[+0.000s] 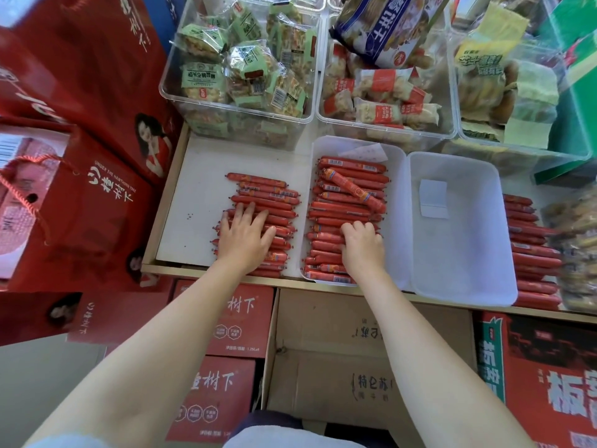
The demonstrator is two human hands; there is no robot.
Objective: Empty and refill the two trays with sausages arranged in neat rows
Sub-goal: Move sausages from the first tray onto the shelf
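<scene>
Right now my left hand [247, 240] lies flat, fingers spread and straight, on the loose stack of red plastic-cased sausages [263, 202] piled on the white shelf board [193, 195], to the left of the trays. My right hand [361, 244] is down inside the left-hand white translucent plastic tray [395, 176], fingers curled over into the sausages in the tray [342, 208] as if gathering a bunch; I cannot tell how many it really has hold of. One sausage lies slantwise across the top of that tray's rows. The right-hand white plastic tray [465, 279], touching the first along its side, has only a pale paper label [433, 198] in it. A further row of red sausages [533, 253] lies on the shelf past its right wall.

I judge these to be light, firm little cylinders, stiff enough to keep straight but sheathed in glossy film, so likely slippery and ready to roll off one another. Taken singly I would pinch one at its middle; taken in bulk, it is better to press several side by side from above with flat fingers and hook the thumb under, keeping them parallel so that the rows hold. The crimped ends look like poor places to grasp. The trays seem thin and flexible, so I would lift one by its two long rims instead of a corner. The pile under my left hand is uneven at the edges, and too hard a shove could fan it out.
</scene>
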